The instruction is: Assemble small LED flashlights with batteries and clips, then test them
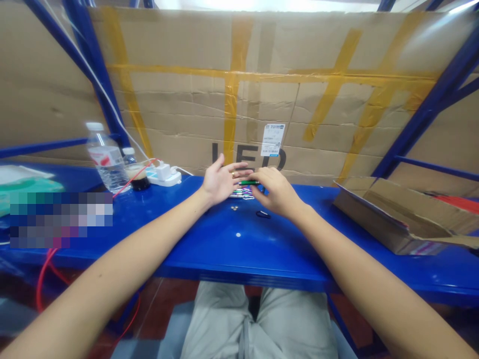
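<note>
Between the fingertips and thumb of my right hand [275,189] is a slim green tube [247,183], shiny and about finger-long. Its far end reaches the fingers of my left hand [220,182], which is turned palm up with its fingers stretched out. Whether those fingers touch the tube I cannot tell. Behind and below the hands lie several similar coloured tubes with metal clips [245,194], partly hidden. Nearer to me are a few small round silvery pieces [234,208], like button cells. A dark carabiner-like clip [263,215] rests under my right hand.
The blue table [239,254] backs onto a large taped cardboard sheet [187,109]. At left stand a water bottle [108,164], a dark-liquid bottle [138,177] and a white power strip [168,177] with cables. An open cardboard box [389,234] is at right.
</note>
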`<state>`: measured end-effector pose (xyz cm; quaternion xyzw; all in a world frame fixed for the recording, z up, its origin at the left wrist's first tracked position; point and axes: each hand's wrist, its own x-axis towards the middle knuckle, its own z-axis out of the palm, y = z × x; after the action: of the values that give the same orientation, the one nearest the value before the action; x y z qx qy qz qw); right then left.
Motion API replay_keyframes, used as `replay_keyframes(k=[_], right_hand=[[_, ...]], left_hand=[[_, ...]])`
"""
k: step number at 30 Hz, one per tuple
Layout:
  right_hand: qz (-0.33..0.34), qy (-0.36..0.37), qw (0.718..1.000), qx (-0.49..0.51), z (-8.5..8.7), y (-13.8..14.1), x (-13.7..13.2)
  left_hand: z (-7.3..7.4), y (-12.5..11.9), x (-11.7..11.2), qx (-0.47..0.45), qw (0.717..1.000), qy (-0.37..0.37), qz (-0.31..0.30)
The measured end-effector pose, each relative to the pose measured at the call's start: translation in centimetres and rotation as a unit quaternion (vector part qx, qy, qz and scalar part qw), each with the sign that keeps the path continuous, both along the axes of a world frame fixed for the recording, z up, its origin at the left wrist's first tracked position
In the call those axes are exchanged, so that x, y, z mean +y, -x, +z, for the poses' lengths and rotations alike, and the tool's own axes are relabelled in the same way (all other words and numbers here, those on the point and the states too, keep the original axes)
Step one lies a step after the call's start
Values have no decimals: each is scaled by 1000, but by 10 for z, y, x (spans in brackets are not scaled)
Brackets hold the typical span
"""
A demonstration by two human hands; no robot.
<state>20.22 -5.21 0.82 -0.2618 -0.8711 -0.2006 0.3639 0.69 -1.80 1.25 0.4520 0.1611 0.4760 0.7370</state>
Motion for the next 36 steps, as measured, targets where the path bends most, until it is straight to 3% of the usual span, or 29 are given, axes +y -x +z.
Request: replay_keyframes(k=[19, 25, 31, 36], right_hand=[[0, 5, 1000, 1, 0, 0, 1], [6, 30, 999, 19, 0, 0, -1], [11, 123, 987, 99, -2, -1, 0], [3, 241, 965, 103, -10, -7, 11]], left_hand=[[-1, 0, 1, 4, 1000, -12, -4], [-5, -1, 6, 55, 996, -74, 23], [-9, -6, 7, 233, 934, -258, 82], [-11, -4, 10, 299, 900, -301, 98]])
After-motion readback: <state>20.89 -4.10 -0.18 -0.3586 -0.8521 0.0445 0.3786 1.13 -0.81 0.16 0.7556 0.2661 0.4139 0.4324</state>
